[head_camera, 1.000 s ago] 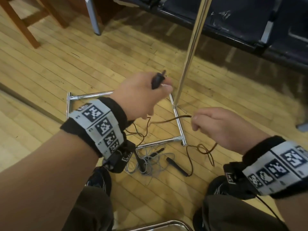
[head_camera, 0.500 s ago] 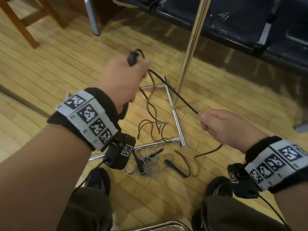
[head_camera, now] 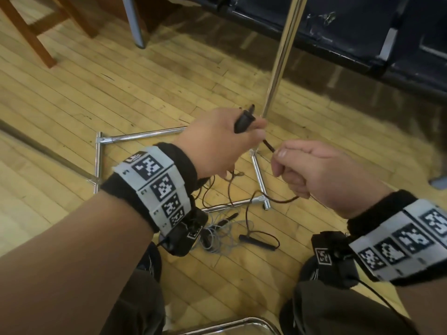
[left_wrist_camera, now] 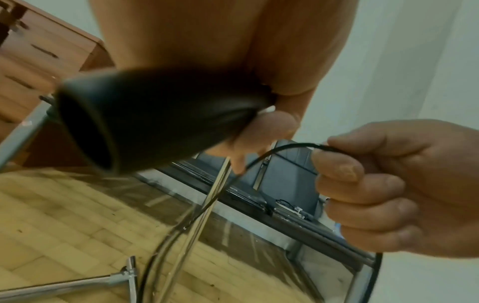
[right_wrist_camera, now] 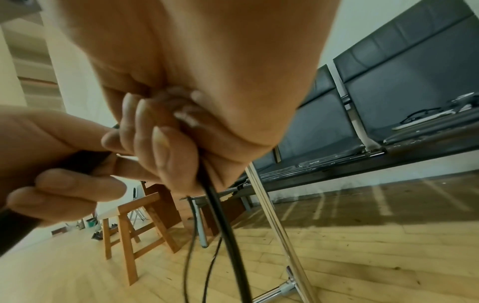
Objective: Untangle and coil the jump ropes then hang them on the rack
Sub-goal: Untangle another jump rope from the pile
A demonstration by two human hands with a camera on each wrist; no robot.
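Down comes the left hand [head_camera: 219,143] from where it was raised half a second ago, and it now sits just left of the rack pole [head_camera: 280,56], close beside the right hand [head_camera: 321,172]. Left fingers are curled round a black handle [head_camera: 243,120]; its tip pokes up between thumb and forefinger, and in the left wrist view the handle's hollow butt end [left_wrist_camera: 85,131] sticks out below the palm. From that fist a short, taut piece of dark cord [head_camera: 269,145] runs to the right hand, which pinches it between thumb and forefinger, the other fingers folded in around it. In the right wrist view the cord [right_wrist_camera: 228,225] drops out of the bottom of that closed fist towards the floor. Below the hands, thin loops of it hang down over the rack's chrome base frame [head_camera: 260,180].

On the floor [head_camera: 101,93], on the near side of the base frame, the second black handle [head_camera: 257,241] lies flat, with a tangle of grey rope [head_camera: 217,234] just left of it, partly hidden by the left wrist camera.

As for writing: both wristbands carry black-and-white square code patterns, nothing that reads as words, and I can make out no brand on the handles.

Behind the pole stands a dark bench [head_camera: 362,27]; a wooden stool [head_camera: 31,27] stands well to the pole's left.
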